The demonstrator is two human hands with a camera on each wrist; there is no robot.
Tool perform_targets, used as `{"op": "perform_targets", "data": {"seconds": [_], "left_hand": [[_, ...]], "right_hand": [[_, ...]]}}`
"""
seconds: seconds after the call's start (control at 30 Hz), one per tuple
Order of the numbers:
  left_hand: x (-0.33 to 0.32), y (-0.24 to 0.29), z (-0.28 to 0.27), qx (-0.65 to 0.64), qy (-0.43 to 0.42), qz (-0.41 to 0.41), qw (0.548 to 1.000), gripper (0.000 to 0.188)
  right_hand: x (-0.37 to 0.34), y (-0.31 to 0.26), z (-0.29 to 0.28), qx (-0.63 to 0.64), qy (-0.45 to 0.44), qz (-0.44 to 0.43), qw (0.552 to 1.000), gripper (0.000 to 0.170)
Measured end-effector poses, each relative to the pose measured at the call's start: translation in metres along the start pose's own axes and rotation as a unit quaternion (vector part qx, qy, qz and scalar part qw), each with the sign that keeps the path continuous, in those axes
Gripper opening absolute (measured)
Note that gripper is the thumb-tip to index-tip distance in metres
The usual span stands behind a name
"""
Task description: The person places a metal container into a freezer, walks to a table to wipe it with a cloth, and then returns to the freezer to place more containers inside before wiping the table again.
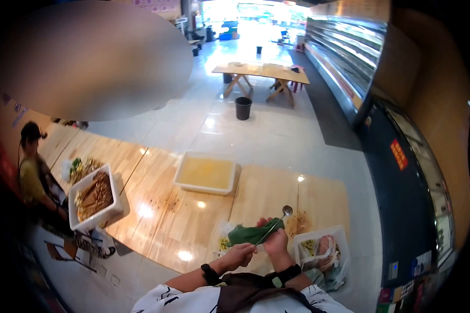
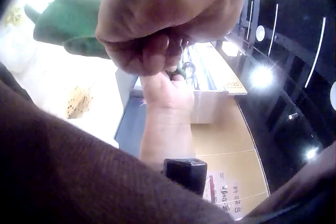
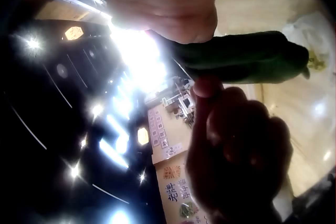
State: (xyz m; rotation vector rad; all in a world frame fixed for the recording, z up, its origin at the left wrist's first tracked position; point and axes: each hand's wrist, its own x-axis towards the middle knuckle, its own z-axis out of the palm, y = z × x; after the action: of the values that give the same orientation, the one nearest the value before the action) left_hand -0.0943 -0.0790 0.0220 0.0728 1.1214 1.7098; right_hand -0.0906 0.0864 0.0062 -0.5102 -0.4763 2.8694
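Observation:
A long dark-green item (image 1: 248,235), which could be a vegetable or folded cloth, is held in my right hand (image 1: 275,241) above the table edge. Across it runs the thin handle of a small metal ladle (image 1: 287,211), its round head beyond my right fingers. My left hand (image 1: 238,256) pinches the lower end of that handle. In the left wrist view my left hand (image 2: 173,3) has curled fingers, with the green item (image 2: 68,24) behind. In the right wrist view the green item (image 3: 247,58) lies between my right palm (image 3: 168,3) and my curled left hand (image 3: 241,145).
A white tub with bags (image 1: 344,242) stands right of my hands. Further forward is a tray of yellowish liquid (image 1: 206,173). At the left a white bin of brown food (image 1: 117,203) stands near a seated person (image 1: 34,177). Beneath the green item lies a plastic bag (image 1: 223,242).

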Motion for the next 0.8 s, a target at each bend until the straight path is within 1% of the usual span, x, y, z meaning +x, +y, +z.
{"op": "perform_targets", "data": {"seconds": [0.03,0.07,0.1,0.13,0.17,0.2,0.23,0.27,0.3,0.33,0.37,0.43,0.47,0.53,0.57,0.6,0.63,0.67,0.7,0.73,0.77,0.8], "left_hand": [[0.002,0.0,0.004,0.008,0.017,0.011,1.0,0.023],[0.004,0.001,0.009,0.013,0.034,0.023,0.999,0.023],[0.008,0.002,0.014,0.02,0.031,0.019,0.999,0.023],[0.011,0.004,0.019,0.044,0.059,0.053,0.996,0.023],[0.014,0.006,0.024,0.068,0.087,0.088,0.99,0.023],[0.018,0.005,0.029,0.076,0.086,0.085,0.99,0.023],[0.022,0.003,0.035,0.109,0.121,0.099,0.982,0.023],[0.024,0.003,0.039,0.142,0.157,0.113,0.971,0.024],[0.024,0.003,0.042,0.149,0.154,0.112,0.97,0.024],[0.023,0.002,0.047,0.161,0.13,0.086,0.975,0.025],[0.021,-0.002,0.052,0.171,0.107,0.058,0.978,0.025],[0.029,-0.01,0.052,0.188,0.097,0.042,0.976,0.025],[0.031,-0.011,0.056,0.19,0.097,0.043,0.976,0.025],[0.036,-0.013,0.063,0.192,0.099,0.043,0.975,0.025],[0.04,-0.013,0.069,0.188,0.113,0.06,0.974,0.026],[0.045,-0.014,0.075,0.184,0.126,0.077,0.972,0.028],[0.051,-0.015,0.08,0.182,0.126,0.075,0.972,0.028],[0.056,-0.016,0.085,0.175,0.15,0.098,0.968,0.028],[0.061,-0.017,0.089,0.168,0.174,0.121,0.963,0.029],[0.062,-0.017,0.091,0.109,0.165,0.11,0.974,0.026],[0.065,-0.021,0.089,0.108,0.166,0.109,0.974,0.026],[0.07,-0.026,0.083,0.109,0.189,0.112,0.97,0.025]], "right_hand": [[-0.004,0.001,0.0,0.008,0.001,-0.009,1.0,0.029],[-0.008,0.003,-0.002,-0.018,-0.014,0.011,1.0,0.03],[-0.012,0.003,-0.004,-0.045,-0.028,0.033,0.998,0.032],[-0.014,0.002,-0.004,-0.074,-0.04,0.03,0.996,0.031],[-0.017,-0.001,-0.004,-0.068,-0.04,0.025,0.997,0.031],[-0.02,-0.005,-0.002,-0.108,-0.055,0.003,0.993,0.029],[-0.021,-0.009,-0.001,-0.147,-0.069,-0.018,0.987,0.028],[-0.018,-0.013,-0.003,-0.141,-0.069,-0.023,0.987,0.028],[-0.012,-0.018,-0.006,-0.118,-0.048,-0.057,0.99,0.025],[-0.01,-0.026,-0.006,-0.096,-0.025,-0.089,0.991,0.022],[-0.005,-0.037,-0.005,-0.083,0.028,-0.098,0.991,0.015],[-0.003,-0.055,-0.008,-0.181,0.065,-0.127,0.973,0.011],[-0.003,-0.057,-0.011,-0.179,0.065,-0.128,0.973,0.011],[-0.007,-0.06,-0.015,-0.258,0.025,-0.121,0.958,0.01],[-0.009,-0.062,-0.016,-0.258,0.026,-0.12,0.958,0.01],[-0.013,-0.062,-0.017,-0.275,0.009,-0.1,0.956,0.01],[-0.019,-0.066,-0.016,-0.293,-0.007,-0.079,0.953,0.01],[-0.03,-0.077,-0.009,-0.288,-0.045,-0.004,0.956,0.011],[-0.036,-0.077,-0.002,-0.311,-0.001,-0.005,0.95,0.013],[-0.037,-0.079,-0.005,-0.303,-0.021,-0.003,0.953,0.014],[-0.038,-0.081,-0.01,-0.294,-0.042,-0.002,0.955,0.016],[-0.038,-0.08,-0.017,-0.295,-0.042,-0.001,0.955,0.016]]}}
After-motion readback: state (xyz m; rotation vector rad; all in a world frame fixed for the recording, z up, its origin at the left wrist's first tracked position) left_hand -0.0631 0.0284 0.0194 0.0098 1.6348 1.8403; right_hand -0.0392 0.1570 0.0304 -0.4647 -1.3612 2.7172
